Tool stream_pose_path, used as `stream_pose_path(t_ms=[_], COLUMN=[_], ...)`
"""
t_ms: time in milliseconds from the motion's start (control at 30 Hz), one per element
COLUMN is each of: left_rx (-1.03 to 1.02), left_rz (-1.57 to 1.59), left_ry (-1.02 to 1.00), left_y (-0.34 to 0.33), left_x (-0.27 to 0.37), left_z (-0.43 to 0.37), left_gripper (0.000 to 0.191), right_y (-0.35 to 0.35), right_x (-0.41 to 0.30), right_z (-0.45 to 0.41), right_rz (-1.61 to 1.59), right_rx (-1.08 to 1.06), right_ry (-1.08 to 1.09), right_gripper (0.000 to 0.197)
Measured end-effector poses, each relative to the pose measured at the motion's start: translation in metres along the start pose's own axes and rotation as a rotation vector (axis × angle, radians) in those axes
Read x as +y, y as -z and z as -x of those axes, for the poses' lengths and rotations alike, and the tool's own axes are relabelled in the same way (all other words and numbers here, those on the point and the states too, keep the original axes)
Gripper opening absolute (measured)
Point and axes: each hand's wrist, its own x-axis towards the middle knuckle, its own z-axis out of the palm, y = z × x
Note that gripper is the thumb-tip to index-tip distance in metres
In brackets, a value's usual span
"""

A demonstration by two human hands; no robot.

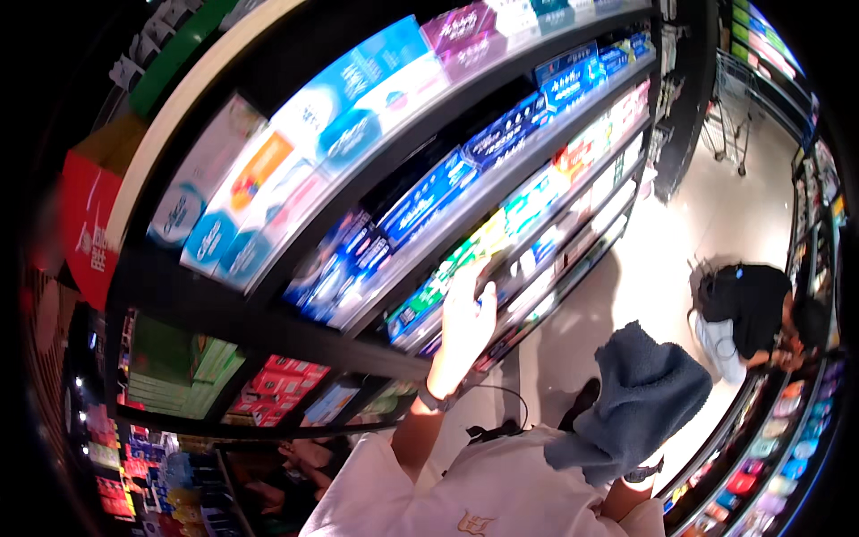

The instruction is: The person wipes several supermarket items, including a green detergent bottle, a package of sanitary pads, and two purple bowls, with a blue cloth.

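My left hand [468, 321], with a dark band on its wrist, reaches toward a shelf of small green and yellow boxes [463, 258]. Its fingers are partly spread; blur hides whether the fingertips touch a box, and nothing is plainly held. A dark grey-blue cloth [647, 396] hangs over my right hand, which it hides; only the wrist with a dark watch [644, 472] shows below it. Blue toothpaste-like boxes [429, 201] fill the shelf above my left hand. White and light-blue packages [288, 181] stand on a higher shelf.
A person in a black top [745, 302] crouches at the opposite shelves on the right. A shopping cart [728, 114] stands farther down the aisle. Colourful packs line the right-hand shelf [751, 463]. A red box [90, 221] is beyond the shelf end at left.
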Motion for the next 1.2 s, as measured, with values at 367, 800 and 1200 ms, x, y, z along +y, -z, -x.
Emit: stream_pose_path(t_ms=[367, 800, 1200], left_rx=[0.191, 0.108, 0.127], left_rz=[-0.642, -0.868, -0.89], left_ry=[-0.11, -0.025, 0.214], left_y=[-0.063, -0.098, -0.11], left_x=[0.075, 0.03, 0.091], left_z=[-0.178, -0.238, -0.195], left_gripper=[0.061, 0.064, 0.07], right_y=[0.041, 0.054, 0.041], right_x=[-0.104, -0.151, -0.201], right_z=[-0.214, -0.329, -0.421], right_rz=[0.133, 0.253, 0.343], right_rx=[-0.315, -0.439, -0.579], right_ry=[0.142, 0.212, 0.4], right_gripper=[0.046, 0.049, 0.051])
